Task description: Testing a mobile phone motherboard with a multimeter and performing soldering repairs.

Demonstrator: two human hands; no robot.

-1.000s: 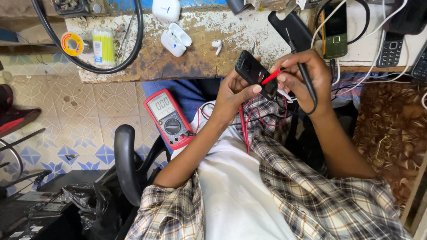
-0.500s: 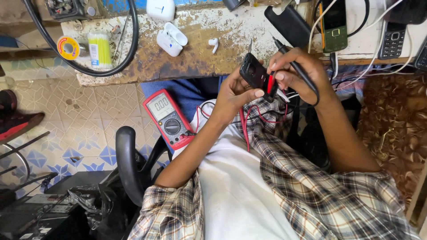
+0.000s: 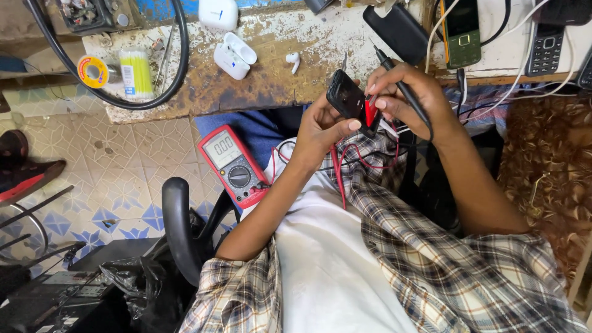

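Left hand (image 3: 324, 126) fingers grasping small black phone (image 3: 347, 98); right hand (image 3: 404, 98) fingers pinch red probe (image 3: 370, 113) and black probe (image 3: 401, 86) against phone, above red meter (image 3: 233, 165).

Small black phone (image 3: 346, 97) in left hand (image 3: 320, 126), red and black probes (image 3: 404, 92) in right hand (image 3: 404, 102), red multimeter (image 3: 233, 165) on lap.

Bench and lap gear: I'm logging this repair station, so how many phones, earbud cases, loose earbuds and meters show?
Phones: 4, counting the black phone in the left hand, the green phone, and two keypad phones
Earbud cases: 2
Loose earbuds: 1
Meters: 1
Total: 8
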